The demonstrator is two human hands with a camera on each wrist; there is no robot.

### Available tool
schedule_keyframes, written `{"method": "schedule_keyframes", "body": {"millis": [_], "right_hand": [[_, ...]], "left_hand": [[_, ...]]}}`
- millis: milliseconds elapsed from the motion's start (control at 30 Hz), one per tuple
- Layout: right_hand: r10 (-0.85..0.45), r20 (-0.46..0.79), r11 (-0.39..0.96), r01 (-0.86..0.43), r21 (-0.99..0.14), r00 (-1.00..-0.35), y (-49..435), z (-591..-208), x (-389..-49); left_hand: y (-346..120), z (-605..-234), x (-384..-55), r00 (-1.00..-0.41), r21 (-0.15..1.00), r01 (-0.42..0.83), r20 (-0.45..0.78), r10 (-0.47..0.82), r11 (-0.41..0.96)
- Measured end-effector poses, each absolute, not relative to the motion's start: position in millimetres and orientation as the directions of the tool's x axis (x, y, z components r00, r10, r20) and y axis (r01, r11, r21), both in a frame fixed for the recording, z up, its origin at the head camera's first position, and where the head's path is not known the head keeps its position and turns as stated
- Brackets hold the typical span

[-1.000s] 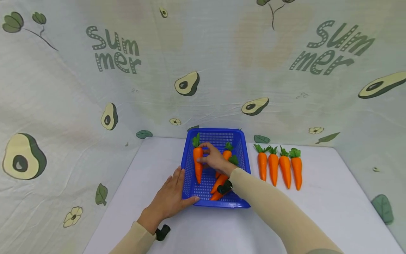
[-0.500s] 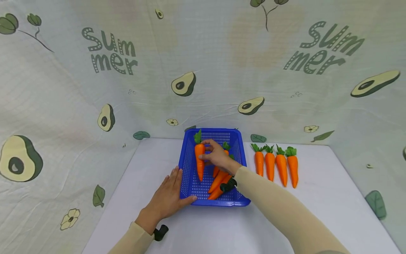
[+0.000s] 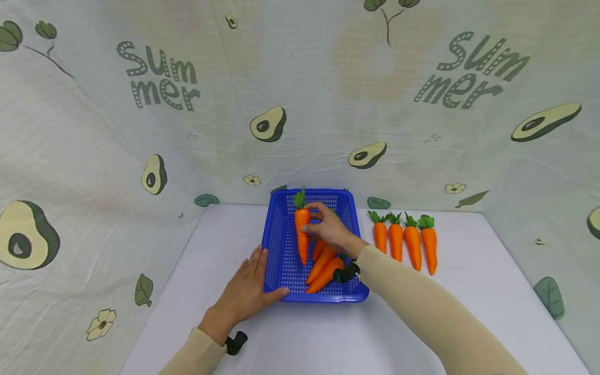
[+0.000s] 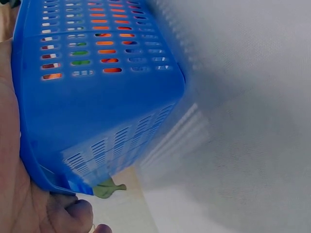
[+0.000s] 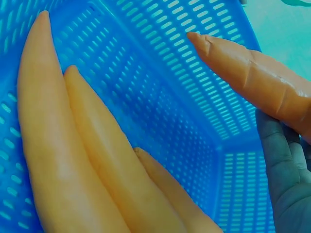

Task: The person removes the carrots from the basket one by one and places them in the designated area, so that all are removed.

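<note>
The right hand (image 3: 330, 227) pinches a smooth, tapering orange carrot (image 3: 302, 245), ringed with shallow creases and topped by a ragged green tuft, between thumb and fingers over the blue plastic basket (image 3: 323, 298), whose walls and floor are pierced with rows of slots and small holes. Glossy, pointed loose carrots (image 3: 325, 268) lie slanting together inside, while the left hand (image 3: 247, 291) rests with straight fingers along the rim. Four leafy-topped carrots (image 3: 412, 247) line the matte white tabletop (image 3: 464, 255) before a wrinkled, avocado-printed cloth (image 3: 211, 161).

Studio-like setup, white tabletop (image 3: 304, 338), printed backdrop (image 3: 309, 67)
</note>
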State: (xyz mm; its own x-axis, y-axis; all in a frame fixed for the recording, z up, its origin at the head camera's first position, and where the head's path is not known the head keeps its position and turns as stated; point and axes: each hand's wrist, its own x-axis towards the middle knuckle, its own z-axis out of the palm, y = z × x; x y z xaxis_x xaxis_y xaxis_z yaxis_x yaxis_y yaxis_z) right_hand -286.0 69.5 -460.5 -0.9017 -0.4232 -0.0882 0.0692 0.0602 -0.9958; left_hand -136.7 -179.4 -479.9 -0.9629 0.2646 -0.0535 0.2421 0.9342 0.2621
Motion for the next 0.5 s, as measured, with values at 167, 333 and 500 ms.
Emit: {"method": "schedule_keyframes", "body": {"millis": [167,333,500], "right_hand": [[-0.418,-0.081,0.049,0.067,-0.997,-0.905,76,-458,-283],[-0.409,-0.081,0.047,0.068,-0.997,-0.909,84,-456,-280],[-0.397,-0.075,0.021,0.073,-0.997,-0.915,94,-453,-278]], "left_hand": [[-179,-480,-137,-0.965,0.265,0.236,-0.054,0.258,0.935],[-179,-482,-138,-0.965,0.261,0.235,-0.052,0.256,0.936],[-178,-482,-138,-0.966,0.272,0.232,-0.051,0.255,0.934]]}}
